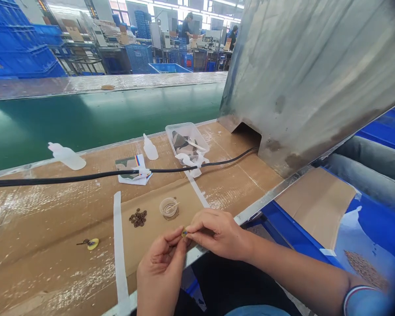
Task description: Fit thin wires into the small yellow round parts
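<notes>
My left hand pinches a small yellow disc with a dark bluish mark between thumb and forefinger. My right hand is closed on the same disc from the other side; its fingertips hide part of it. Beyond them, on the brown sheet, stands a small clear cup with a thin stick in it. Left of the cup lies a pile of small dark brown discs. Farther left, another yellow disc rests on the table beside a small dark piece.
A black cable crosses the cardboard-covered table. Behind it are two white squeeze bottles, a camouflage-patterned packet and a clear tub. A metal housing rises at the right. A green conveyor runs behind.
</notes>
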Tool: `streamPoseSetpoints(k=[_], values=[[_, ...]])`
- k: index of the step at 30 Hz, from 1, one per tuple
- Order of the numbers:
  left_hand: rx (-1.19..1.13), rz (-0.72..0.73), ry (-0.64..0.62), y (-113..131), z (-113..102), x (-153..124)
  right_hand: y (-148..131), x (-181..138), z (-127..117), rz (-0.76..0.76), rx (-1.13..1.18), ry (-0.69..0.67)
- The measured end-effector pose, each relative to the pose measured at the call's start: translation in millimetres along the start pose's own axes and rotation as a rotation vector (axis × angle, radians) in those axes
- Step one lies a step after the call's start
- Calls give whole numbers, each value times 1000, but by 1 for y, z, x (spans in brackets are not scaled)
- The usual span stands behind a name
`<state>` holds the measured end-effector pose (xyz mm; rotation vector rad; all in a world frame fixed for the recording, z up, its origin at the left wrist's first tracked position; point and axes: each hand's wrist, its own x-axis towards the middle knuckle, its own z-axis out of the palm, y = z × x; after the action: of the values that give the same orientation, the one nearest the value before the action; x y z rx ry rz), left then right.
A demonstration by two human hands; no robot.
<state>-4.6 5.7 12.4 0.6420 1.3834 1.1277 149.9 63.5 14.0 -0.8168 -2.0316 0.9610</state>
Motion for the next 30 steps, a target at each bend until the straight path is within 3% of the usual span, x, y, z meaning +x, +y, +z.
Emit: streamPoseSetpoints(k=[4,11,16,22,30], values=[[18,62,48,-2,1,-4,-3,-3,3,-81,-29,30],[29,49,73,0,4,-5,0,-6,10,-174,-91,97],[38,76,168,4,8,-7,1,-7,10,-200,-99,92],[87,58,112,9,4,-6,3,-10,13,-196,-111,124],[165,94,141,0,-4,-6,1,-10,14,-247,-157,154]])
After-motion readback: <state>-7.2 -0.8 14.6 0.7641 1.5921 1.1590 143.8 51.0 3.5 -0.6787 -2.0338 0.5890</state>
